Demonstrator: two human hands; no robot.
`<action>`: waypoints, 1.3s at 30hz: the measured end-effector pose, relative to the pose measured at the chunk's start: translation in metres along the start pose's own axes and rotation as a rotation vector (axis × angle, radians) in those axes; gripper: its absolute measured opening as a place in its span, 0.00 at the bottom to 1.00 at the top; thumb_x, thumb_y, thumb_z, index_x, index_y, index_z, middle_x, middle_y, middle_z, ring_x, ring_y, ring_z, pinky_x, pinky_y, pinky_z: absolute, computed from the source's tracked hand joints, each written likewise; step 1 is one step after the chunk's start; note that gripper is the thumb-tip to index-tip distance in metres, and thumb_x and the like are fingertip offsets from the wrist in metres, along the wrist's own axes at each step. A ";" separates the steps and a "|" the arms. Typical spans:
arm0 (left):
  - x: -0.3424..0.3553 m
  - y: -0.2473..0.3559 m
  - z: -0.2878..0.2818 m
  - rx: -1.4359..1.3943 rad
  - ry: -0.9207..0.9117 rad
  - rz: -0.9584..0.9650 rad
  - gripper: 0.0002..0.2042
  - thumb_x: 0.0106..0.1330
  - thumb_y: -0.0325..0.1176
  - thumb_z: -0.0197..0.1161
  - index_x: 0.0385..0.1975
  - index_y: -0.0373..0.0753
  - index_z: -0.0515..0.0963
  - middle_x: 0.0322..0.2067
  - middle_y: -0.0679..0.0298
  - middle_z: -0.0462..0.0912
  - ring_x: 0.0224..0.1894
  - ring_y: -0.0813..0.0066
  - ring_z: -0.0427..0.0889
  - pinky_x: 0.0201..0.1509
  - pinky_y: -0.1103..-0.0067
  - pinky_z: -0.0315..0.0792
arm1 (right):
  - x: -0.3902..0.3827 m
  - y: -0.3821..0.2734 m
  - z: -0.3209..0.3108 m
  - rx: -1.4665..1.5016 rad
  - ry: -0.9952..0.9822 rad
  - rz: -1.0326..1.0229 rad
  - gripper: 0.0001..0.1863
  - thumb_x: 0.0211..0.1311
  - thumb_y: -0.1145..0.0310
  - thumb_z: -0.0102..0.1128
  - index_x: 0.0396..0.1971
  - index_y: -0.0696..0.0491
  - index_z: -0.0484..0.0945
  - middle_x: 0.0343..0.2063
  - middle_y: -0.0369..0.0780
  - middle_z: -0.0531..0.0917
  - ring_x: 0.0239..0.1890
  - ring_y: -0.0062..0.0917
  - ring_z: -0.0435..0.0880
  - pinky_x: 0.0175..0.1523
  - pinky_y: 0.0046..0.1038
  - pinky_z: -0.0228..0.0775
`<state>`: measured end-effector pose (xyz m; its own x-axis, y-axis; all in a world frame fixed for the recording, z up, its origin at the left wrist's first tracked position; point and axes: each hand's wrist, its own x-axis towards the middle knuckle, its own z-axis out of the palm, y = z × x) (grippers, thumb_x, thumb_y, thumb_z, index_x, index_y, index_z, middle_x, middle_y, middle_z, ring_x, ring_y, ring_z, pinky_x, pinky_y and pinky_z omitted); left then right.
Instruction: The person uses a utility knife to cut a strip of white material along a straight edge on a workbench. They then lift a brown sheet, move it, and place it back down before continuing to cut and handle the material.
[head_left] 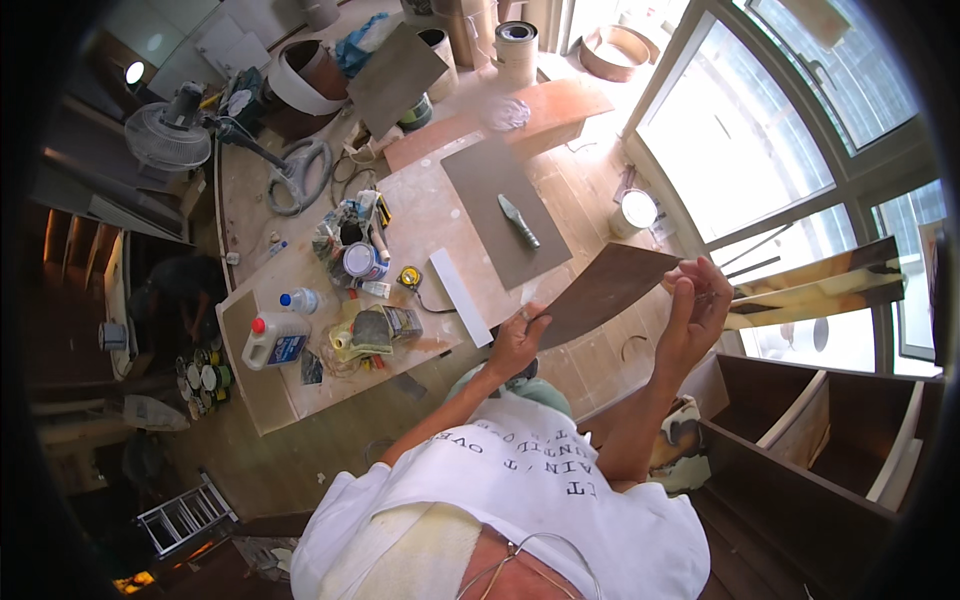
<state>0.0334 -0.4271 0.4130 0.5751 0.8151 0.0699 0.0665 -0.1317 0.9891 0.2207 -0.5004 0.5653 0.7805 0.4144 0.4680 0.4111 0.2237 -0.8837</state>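
A thin dark brown sheet (605,298) is held up in front of me, slightly bent and tilted, beyond the table's near right edge. My left hand (518,340) is closed on its near left corner, thumb on top. At its right end, my right hand (697,298) has its fingers curled around the edge, thumb raised; part of the grip is hidden. Another brown sheet (470,180) lies flat on the table, with a broad-bladed, grey-handled knife (519,222) on top. A white strip (459,298) lies just left of my left hand.
On the table (410,200) stand a white jug (275,340), a plastic bottle (300,300), a paint can (365,261) and a tape measure (409,277). A dark open cabinet (800,440) is at right, near windows. Another person (180,290) crouches at far left.
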 end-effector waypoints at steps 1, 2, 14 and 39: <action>0.009 0.008 0.011 0.009 -0.047 0.027 0.05 0.71 0.29 0.56 0.39 0.36 0.77 0.28 0.56 0.78 0.30 0.65 0.75 0.38 0.73 0.71 | 0.005 0.000 -0.003 -0.077 -0.010 -0.017 0.14 0.65 0.74 0.61 0.49 0.56 0.75 0.40 0.40 0.80 0.37 0.22 0.81 0.47 0.23 0.71; 0.011 0.006 0.016 0.004 -0.060 0.024 0.05 0.71 0.29 0.56 0.39 0.36 0.77 0.28 0.55 0.78 0.30 0.63 0.76 0.38 0.73 0.71 | 0.010 0.002 -0.002 -0.160 -0.013 -0.030 0.13 0.65 0.74 0.62 0.49 0.56 0.75 0.40 0.40 0.80 0.37 0.22 0.81 0.47 0.23 0.71; 0.133 -0.011 0.033 -0.111 0.100 0.065 0.07 0.74 0.31 0.53 0.43 0.35 0.75 0.31 0.63 0.79 0.33 0.74 0.75 0.41 0.76 0.71 | 0.116 0.077 -0.016 -0.295 0.165 -0.100 0.10 0.69 0.72 0.54 0.47 0.58 0.76 0.37 0.40 0.80 0.37 0.22 0.81 0.47 0.25 0.70; -0.021 0.011 0.024 0.728 1.026 -0.729 0.14 0.73 0.39 0.53 0.40 0.32 0.75 0.33 0.41 0.78 0.38 0.40 0.76 0.41 0.66 0.72 | -0.018 0.495 0.102 -0.156 -1.495 0.648 0.22 0.61 0.63 0.59 0.53 0.57 0.72 0.34 0.50 0.85 0.38 0.38 0.85 0.47 0.35 0.75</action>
<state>0.0412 -0.4593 0.4197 -0.5699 0.8207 -0.0404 0.6536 0.4826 0.5830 0.3620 -0.3072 0.1197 -0.2533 0.8543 -0.4539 0.3292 -0.3650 -0.8709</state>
